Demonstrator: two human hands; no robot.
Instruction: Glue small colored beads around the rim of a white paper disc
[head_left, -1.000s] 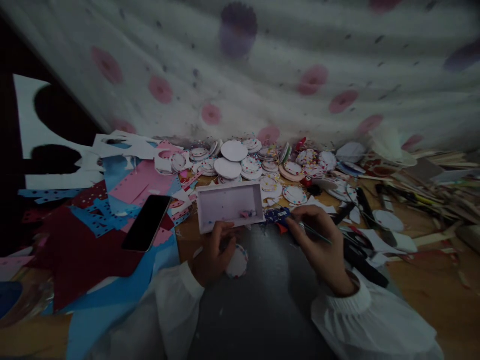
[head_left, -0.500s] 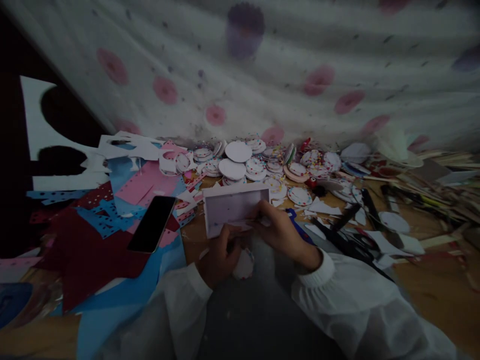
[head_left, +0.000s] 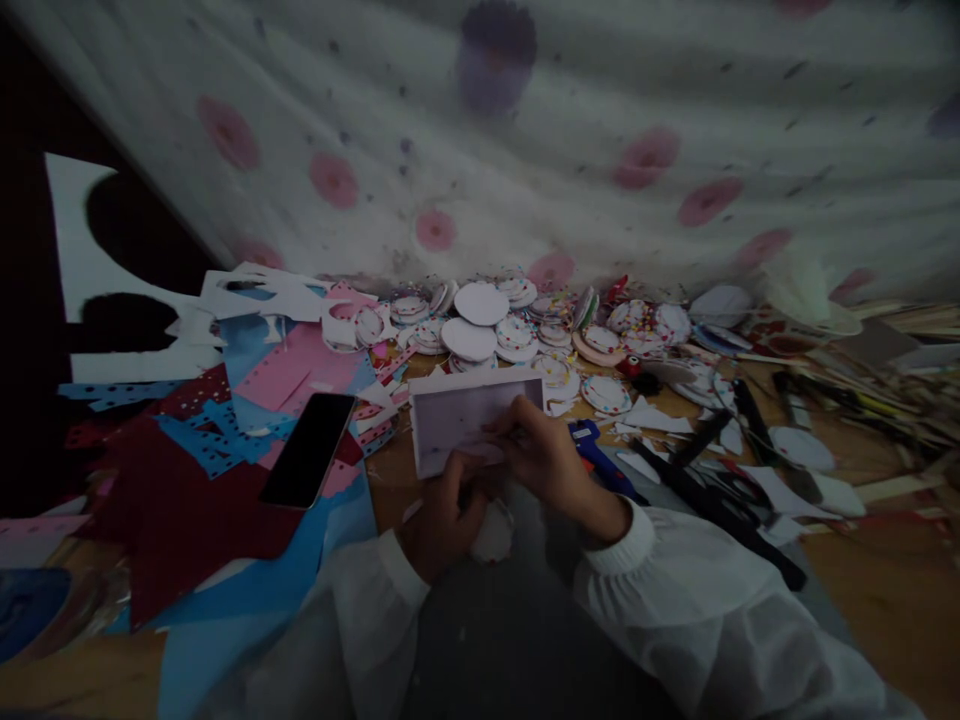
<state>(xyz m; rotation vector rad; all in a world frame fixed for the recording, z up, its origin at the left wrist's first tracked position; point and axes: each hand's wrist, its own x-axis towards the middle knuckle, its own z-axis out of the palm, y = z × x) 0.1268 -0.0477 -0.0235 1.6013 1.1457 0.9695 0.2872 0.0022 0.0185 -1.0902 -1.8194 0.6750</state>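
Note:
My left hand (head_left: 442, 515) curls around a small white paper disc with coloured dots (head_left: 493, 533), low in the middle of the view. My right hand (head_left: 541, 455) reaches over the near right corner of a shallow white box (head_left: 457, 415), with its fingers pinched together at the box edge; what they pinch is too small to see. Both hands nearly touch. A blue glue gun (head_left: 596, 450) lies on the table just right of my right wrist.
A black phone (head_left: 307, 450) rests on red, blue and pink paper scraps (head_left: 225, 420) at left. Several decorated paper discs (head_left: 525, 320) are heaped behind the box. Black tools and scissors (head_left: 712, 470), white offcuts and wooden sticks (head_left: 862, 400) clutter the right. A spotted cloth (head_left: 480, 150) hangs behind.
My right hand left the glue gun on the table and moved left to the box's near right corner, fingers pinched. My left hand stayed on the disc.

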